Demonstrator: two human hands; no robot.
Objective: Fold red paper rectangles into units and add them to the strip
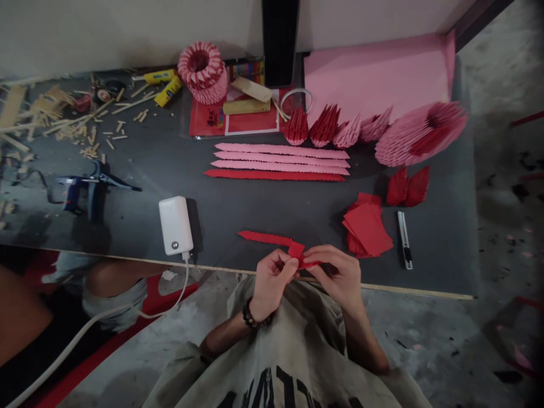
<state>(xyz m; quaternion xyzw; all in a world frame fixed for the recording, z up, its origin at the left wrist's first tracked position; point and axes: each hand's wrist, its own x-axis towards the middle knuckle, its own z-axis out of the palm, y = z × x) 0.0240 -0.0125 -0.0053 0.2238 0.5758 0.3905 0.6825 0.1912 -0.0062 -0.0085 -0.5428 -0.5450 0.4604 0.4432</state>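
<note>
Between my hands, at the table's front edge, is a small piece of folded red paper (296,249). My left hand (276,279) pinches its left side between thumb and fingers. My right hand (335,271) is closed on the paper's right end. Just behind my left hand lies a short red strip of nested folded paper (266,237); I cannot tell whether it touches the held piece. To the right is a loose stack of red paper rectangles (368,229). Farther back, several long pink strips (283,154) lie parallel with one red strip (276,175).
Right of the stack lie a utility knife (404,241) and red folded bundles (408,187). Pink-and-red paper pieces (420,136) line the back. At left are a white power bank (175,225) with cable, a blue clamp (96,184), wood scraps (91,133) and another person's leg (114,277).
</note>
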